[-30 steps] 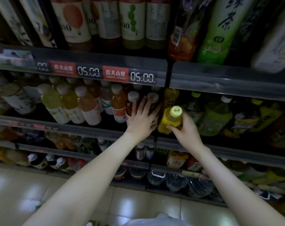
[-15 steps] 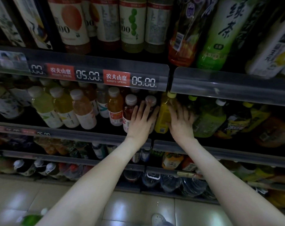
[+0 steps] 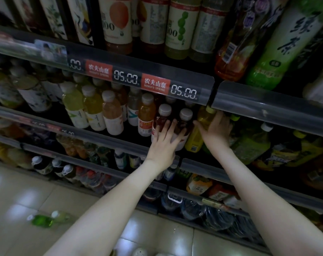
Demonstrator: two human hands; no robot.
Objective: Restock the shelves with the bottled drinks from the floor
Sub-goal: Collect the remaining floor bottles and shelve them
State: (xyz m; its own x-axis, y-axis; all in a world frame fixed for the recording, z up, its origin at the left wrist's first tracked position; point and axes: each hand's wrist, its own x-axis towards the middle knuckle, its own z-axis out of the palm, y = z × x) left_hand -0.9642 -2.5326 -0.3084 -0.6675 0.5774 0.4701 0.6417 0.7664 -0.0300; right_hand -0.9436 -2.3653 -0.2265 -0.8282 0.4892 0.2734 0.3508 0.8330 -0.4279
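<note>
Yellow plastic drink bottle (image 3: 194, 141), slim and capped in yellow, stands on the dark middle shelf (image 3: 120, 138) just right of the divider. It leans a little, its cap tipped up and to the right beneath the grey price rail (image 3: 268, 108). The right hand (image 3: 217, 133) grasps it about the shoulder, thumb across the near left side and fingers curled round the far right side. The bottle's long axis therefore runs up through the grip, with its base below and left of the palm. The left hand (image 3: 164, 143) is released, fingers straight and spread, pressing on two dark red bottles with white caps (image 3: 165, 119) just left of the yellow one, apparently to steady them. The right hand is the nearer, and the placing looks to need a push back and upright into the row. Two green bottles (image 3: 44, 219) lie on the pale tiled floor (image 3: 18, 191), not yet shelved.
</note>
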